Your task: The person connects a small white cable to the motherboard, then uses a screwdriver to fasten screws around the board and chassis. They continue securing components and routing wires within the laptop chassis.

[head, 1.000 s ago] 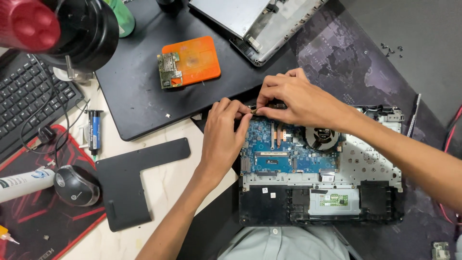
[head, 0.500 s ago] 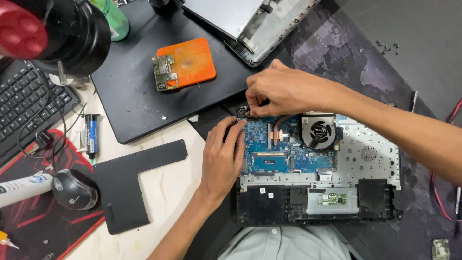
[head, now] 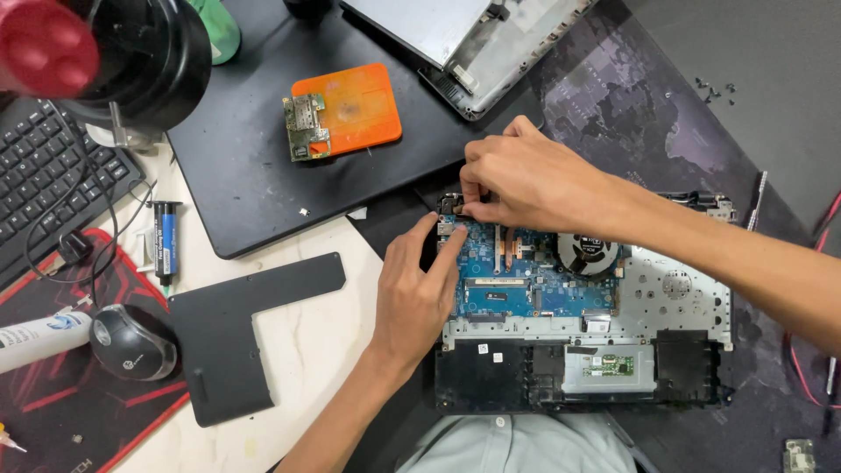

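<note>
Motherboard (head: pixel 534 280) corner under both hands; right hand (head: pixel 526 180) fingers pinching there; left hand (head: pixel 420 289) fingers pressed together.

The right hand (head: pixel 526 180) and left hand (head: pixel 420 285) hide the top left corner of the blue board (head: pixel 534 276). The keyboard (head: pixel 48 188) runs off the left edge. The tiny screws (head: pixel 714 89) are too small to make out.

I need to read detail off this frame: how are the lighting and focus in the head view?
Head view: soft, even light, with only faint shadows under both hands on the blue circuit board; the board looks sharp; the red knob at top left is blurred, too near the lens.
</note>
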